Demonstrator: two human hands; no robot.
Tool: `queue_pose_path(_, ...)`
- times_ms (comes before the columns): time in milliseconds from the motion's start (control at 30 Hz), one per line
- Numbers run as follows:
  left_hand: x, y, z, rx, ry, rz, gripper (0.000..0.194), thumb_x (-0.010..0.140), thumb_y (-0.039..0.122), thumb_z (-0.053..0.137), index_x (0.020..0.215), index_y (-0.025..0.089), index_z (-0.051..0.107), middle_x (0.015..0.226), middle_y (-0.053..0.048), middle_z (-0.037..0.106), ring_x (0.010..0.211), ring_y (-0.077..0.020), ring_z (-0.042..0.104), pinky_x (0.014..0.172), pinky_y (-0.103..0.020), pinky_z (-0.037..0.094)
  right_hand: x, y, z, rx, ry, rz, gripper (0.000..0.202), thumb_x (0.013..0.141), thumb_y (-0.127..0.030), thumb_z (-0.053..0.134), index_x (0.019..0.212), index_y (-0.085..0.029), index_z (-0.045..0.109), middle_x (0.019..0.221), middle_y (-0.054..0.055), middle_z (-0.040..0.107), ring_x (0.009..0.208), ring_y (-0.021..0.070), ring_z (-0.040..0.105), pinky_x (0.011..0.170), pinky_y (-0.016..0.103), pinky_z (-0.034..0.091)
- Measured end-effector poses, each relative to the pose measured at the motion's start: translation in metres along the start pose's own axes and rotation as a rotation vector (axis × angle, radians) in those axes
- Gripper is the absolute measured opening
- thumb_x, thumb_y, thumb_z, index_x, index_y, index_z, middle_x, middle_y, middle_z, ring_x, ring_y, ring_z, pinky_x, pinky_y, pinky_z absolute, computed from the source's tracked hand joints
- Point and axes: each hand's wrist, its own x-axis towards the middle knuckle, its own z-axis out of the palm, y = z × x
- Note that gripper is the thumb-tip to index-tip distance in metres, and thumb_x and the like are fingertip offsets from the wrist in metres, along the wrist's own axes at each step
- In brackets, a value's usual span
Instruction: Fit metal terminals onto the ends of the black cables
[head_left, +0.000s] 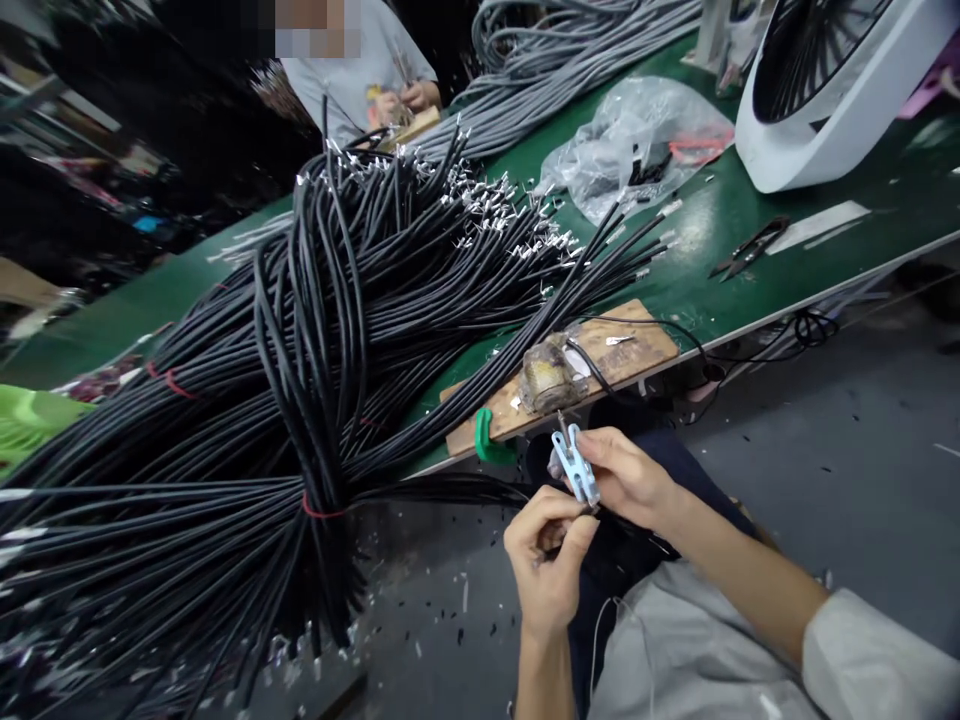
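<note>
Beside the table's front edge, my right hand [626, 475] grips a light blue clip-like tool [574, 466] between thumb and fingers. Just below it my left hand [549, 555] is closed in a pinch on the end of a black cable, at the tool's lower end. The cable is mostly hidden by the fingers. Above the tool a small motor-like device [546, 376] sits on a wooden board [637, 340], with a metal tip pointing down at the tool. A green clamp [491, 438] holds the board's edge.
A big pile of black cables [390, 270] with white ends covers the left of the green table [705, 290]. Grey cables [555, 80], a plastic bag [622, 140], snips [750, 248] and a white fan [795, 150] lie beyond. Another person's hands [405, 100] work across the table.
</note>
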Motion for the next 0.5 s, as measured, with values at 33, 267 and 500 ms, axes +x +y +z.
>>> queue_pose_path(33,0.000,0.001,0.001,-0.012,-0.006,-0.018,0.009,0.080,0.022,0.069,0.074,0.016,0.069,0.068,0.000,0.057,0.053,-0.0077,0.046,0.047,-0.018,0.032,0.000,0.001,-0.003,0.018,-0.025,0.015,0.042,0.071,-0.052,0.076,0.067,-0.010,0.070,0.060,0.003,0.061,0.054,0.0099,0.053,0.048,0.020,0.038)
queue_pose_path(267,-0.005,0.008,-0.004,0.030,-0.057,-0.008,0.012,0.082,0.024,0.068,0.073,0.016,0.069,0.063,0.000,0.057,0.053,-0.0088,0.046,0.048,-0.020,0.032,-0.004,0.008,-0.040,0.025,0.032,0.002,0.041,0.080,-0.052,0.067,0.073,-0.012,0.071,0.063,0.005,0.063,0.059,0.0108,0.053,0.054,0.022,0.039)
queue_pose_path(500,-0.009,-0.004,0.001,-0.040,-0.146,-0.142,0.027,0.086,0.035,0.063,0.073,0.014,0.073,0.069,-0.008,0.066,0.057,-0.0134,0.059,0.053,-0.024,0.048,-0.036,-0.008,-0.059,-0.573,0.230,-0.241,0.026,0.079,-0.040,0.071,0.079,-0.015,0.071,0.069,0.003,0.062,0.061,0.0123,0.053,0.058,0.026,0.042)
